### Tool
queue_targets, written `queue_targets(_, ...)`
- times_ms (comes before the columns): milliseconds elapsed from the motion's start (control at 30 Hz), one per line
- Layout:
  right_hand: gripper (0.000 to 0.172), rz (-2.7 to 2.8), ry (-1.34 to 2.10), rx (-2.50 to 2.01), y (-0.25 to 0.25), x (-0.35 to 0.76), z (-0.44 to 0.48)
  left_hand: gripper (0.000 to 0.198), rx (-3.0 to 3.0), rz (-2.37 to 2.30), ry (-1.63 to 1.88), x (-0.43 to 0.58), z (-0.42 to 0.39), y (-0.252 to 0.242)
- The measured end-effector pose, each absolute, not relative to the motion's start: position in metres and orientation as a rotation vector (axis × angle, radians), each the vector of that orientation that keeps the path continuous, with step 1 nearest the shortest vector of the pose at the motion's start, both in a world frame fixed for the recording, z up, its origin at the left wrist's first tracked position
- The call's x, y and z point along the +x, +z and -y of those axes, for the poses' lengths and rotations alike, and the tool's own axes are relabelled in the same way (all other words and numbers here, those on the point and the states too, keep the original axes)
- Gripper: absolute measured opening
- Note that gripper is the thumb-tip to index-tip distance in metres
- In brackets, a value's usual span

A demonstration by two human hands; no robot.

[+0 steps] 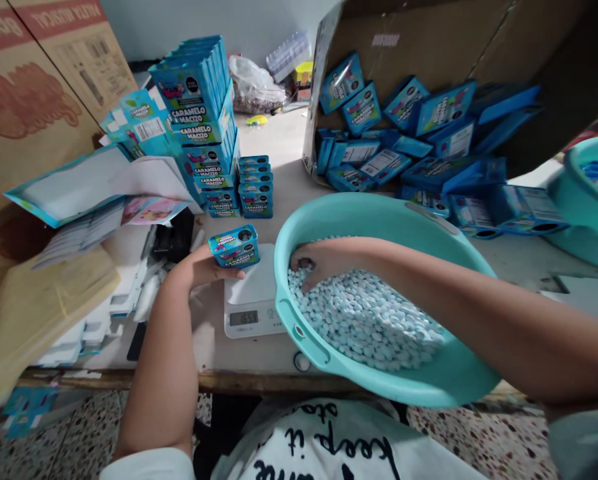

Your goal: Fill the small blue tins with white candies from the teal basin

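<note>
**Box on scale, hand in candy**

The left hand (199, 268) grips a small glossy blue cardboard box (234, 246) over the flat white scale (251, 300) on the worktop (259, 360). The right hand (316, 263) curls, fingers buried, in smooth pale-blue round candies (363, 317) inside a round teal plastic basin (303, 333).

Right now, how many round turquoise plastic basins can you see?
2. One turquoise plastic basin of pale blue candies sits at the table's front edge, with the right hand inside it. The second basin is at the far right, cut off by the frame.
</note>
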State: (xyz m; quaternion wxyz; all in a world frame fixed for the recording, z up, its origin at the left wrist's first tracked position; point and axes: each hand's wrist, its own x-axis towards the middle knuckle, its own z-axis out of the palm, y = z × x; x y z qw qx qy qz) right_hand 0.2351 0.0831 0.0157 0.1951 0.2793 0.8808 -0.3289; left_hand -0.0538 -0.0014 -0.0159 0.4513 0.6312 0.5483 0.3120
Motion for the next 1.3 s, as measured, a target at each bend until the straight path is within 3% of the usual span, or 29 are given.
queue_targets(267, 0.059, -2.456, -0.876, 0.813, 0.020, 0.234, -0.080, 0.068, 1.558, -1.344, 0.744, -0.045, 0.006, -0.006)
queue_targets(700, 0.057, -2.437, -0.901, 0.809, 0.021, 0.232, -0.080, 0.065, 1.611, -1.421, 0.538, -0.040, 0.012, 0.009)
queue_targets(933, 0.058, -2.447, -0.886, 0.821, 0.020, 0.233, -0.080, 0.110, 1.615, -1.214, 1.090, -0.057, 0.012, 0.002)
queue_targets(1033, 0.057, -2.453, -0.891, 0.817, 0.020, 0.233, -0.080, 0.103, 1.652, -1.205, 1.392, -0.059, 0.015, 0.001)
queue_targets(1300, 0.061, -2.442, -0.884, 0.831, 0.019, 0.233, -0.080, 0.100, 1.566, -1.293, 1.587, -0.055, 0.005, -0.008)
